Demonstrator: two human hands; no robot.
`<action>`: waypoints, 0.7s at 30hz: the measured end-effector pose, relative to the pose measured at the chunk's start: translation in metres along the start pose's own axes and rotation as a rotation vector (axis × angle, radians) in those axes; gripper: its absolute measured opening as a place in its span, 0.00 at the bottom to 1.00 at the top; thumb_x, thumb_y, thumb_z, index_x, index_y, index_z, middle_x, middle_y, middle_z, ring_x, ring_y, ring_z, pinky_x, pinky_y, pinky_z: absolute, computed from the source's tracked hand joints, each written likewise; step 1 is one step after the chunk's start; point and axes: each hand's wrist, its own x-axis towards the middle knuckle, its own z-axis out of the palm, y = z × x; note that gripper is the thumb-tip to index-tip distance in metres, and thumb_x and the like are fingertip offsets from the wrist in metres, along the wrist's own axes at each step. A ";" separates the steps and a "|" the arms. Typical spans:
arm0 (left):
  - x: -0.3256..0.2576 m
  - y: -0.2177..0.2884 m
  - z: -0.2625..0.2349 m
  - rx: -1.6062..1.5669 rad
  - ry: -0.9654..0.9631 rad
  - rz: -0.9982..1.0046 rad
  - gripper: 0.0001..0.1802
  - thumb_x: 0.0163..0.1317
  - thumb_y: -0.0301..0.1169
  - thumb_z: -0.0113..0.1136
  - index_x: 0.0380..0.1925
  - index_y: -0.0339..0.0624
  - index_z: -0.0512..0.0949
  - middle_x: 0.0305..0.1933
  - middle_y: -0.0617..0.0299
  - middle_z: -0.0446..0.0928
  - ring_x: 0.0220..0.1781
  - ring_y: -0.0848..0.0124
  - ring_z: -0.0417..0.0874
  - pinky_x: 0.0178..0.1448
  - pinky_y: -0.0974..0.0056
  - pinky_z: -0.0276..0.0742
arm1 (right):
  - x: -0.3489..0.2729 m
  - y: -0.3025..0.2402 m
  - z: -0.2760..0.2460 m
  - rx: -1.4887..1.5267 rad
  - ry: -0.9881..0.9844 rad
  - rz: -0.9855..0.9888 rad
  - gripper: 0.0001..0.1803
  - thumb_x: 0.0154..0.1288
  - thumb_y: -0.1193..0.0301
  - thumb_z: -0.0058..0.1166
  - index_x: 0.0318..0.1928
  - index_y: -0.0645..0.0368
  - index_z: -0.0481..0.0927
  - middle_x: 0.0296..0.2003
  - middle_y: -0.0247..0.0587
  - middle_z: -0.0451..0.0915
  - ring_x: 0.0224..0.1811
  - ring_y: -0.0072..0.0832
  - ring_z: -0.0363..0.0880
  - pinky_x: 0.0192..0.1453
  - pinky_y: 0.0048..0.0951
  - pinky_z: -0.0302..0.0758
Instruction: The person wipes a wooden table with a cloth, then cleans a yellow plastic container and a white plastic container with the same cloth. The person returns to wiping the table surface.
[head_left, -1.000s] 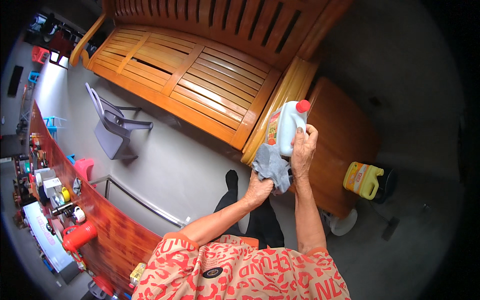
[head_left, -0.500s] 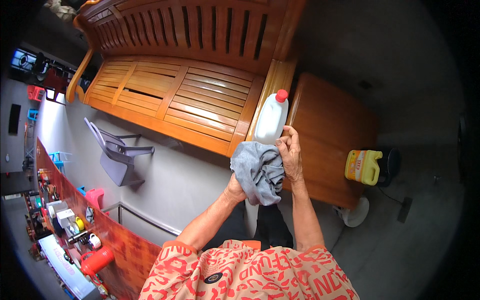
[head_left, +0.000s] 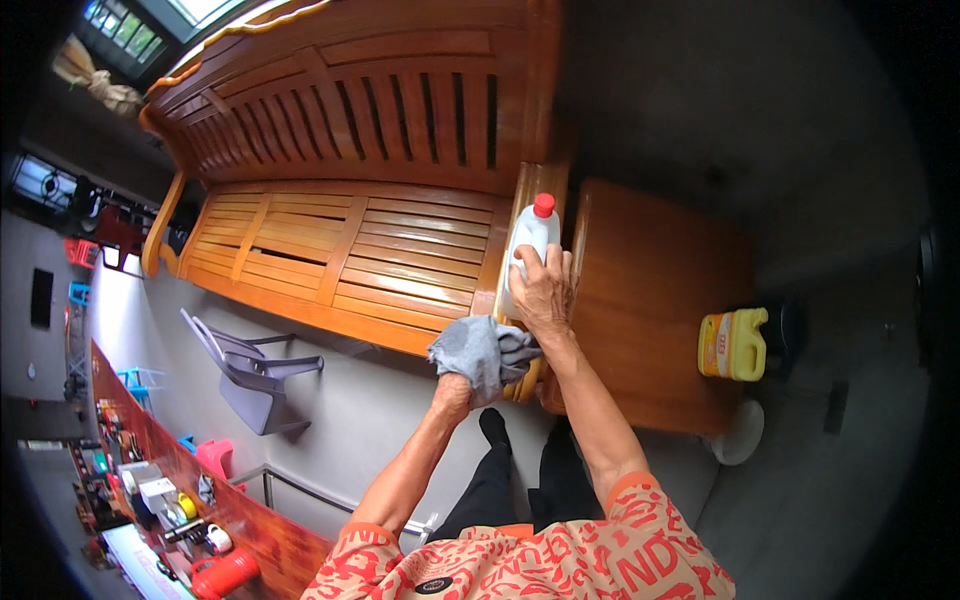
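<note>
A bunched grey cloth (head_left: 474, 352) covers the fingers of my left hand (head_left: 453, 396), which is closed around it in front of the bench's right end. My right hand (head_left: 545, 296) is wrapped over the lower part of a white plastic bottle (head_left: 533, 230) with a red screw cap. The bottle stands on the armrest (head_left: 508, 300) of the wooden bench, its lower body hidden behind my fingers.
A slatted wooden bench (head_left: 420, 235) runs off to the left. To the right is a brown wooden side table (head_left: 650, 300) with a yellow jug (head_left: 735, 345). A grey plastic chair (head_left: 255, 385) stands left. A cluttered red table (head_left: 290, 545) fills the lower left.
My right hand has left the cloth and moved up onto the bottle. The cloth has shifted left and down with my left hand. The whole view has tilted upward.
</note>
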 end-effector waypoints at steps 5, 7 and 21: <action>-0.004 -0.019 -0.018 0.043 0.024 -0.028 0.18 0.64 0.43 0.56 0.41 0.38 0.74 0.40 0.59 0.77 0.43 0.67 0.80 0.50 0.61 0.78 | 0.009 0.020 0.010 0.136 0.195 0.097 0.13 0.52 0.83 0.48 0.34 0.51 0.78 0.25 0.42 0.72 0.32 0.42 0.73 0.36 0.43 0.70; -0.003 -0.031 -0.028 0.022 0.023 0.021 0.18 0.64 0.43 0.55 0.41 0.38 0.74 0.41 0.60 0.77 0.45 0.68 0.79 0.51 0.62 0.77 | -0.004 0.041 -0.002 0.194 0.258 0.080 0.14 0.51 0.85 0.47 0.34 0.52 0.78 0.26 0.42 0.72 0.32 0.42 0.74 0.37 0.43 0.70; 0.027 -0.076 -0.017 -0.517 -0.246 -0.182 0.31 0.66 0.51 0.48 0.60 0.40 0.65 0.63 0.52 0.68 0.59 0.59 0.73 0.62 0.52 0.72 | -0.079 0.148 -0.037 0.029 0.321 0.028 0.17 0.51 0.87 0.48 0.41 0.56 0.74 0.29 0.42 0.70 0.33 0.43 0.70 0.38 0.43 0.67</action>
